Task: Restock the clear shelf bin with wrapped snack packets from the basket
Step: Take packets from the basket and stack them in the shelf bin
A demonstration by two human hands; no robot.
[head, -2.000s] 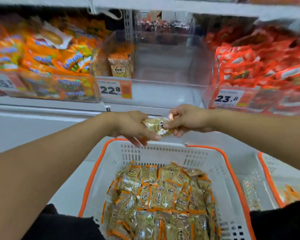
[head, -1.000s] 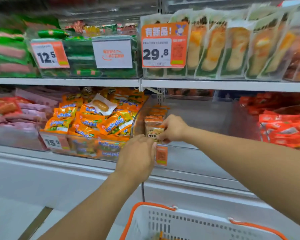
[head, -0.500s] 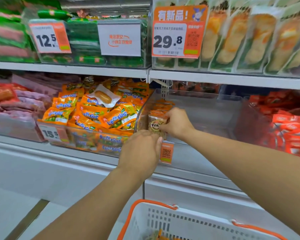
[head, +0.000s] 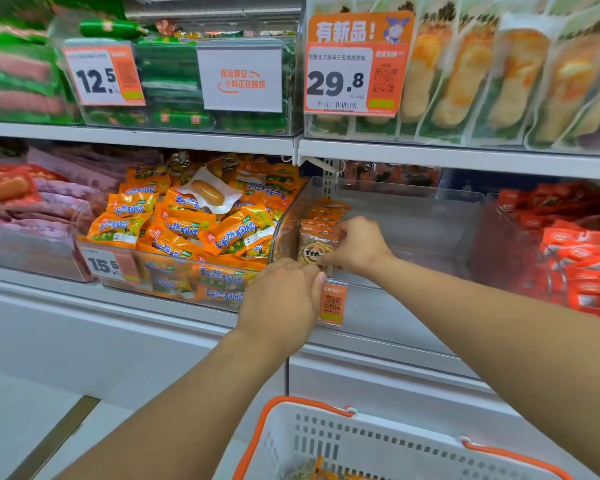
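**stockroom_dan:** Snack packet [head: 315,249] placement question: where exactly does it sit relative to the hands?

**aisle7:** Right at the fingertips. The right hand [head: 355,245] reaches over the front lip of the clear bin [head: 413,216], fingers curled round the packet's right edge, so that grip is clamped on it. The packet stands upright at the front of a row of matching orange-topped packets [head: 328,211], tucked against the bin's left wall.

**stockroom_dan:** And the other hand?

**aisle7:** The left hand [head: 283,296] is just below and in front, knuckles toward the camera, fingers curled in at the packet's lower edge. They seem to touch it, but honestly can't tell if that grip actually pinches the packet or just rests there; the back of the hand hides the fingertips.

**stockroom_dan:** What's around it?

**aisle7:** An orange QR tag [head: 333,303] hangs off the bin's front, just right of the left hand. The rest of the bin to the right holds nothing I can make out. Next bin left is piled with orange sausage packs [head: 187,223]; red packs [head: 575,258] fill the one on the right. Down at the bottom edge is the white basket [head: 378,441] with orange handles, a few packets peeking in it.
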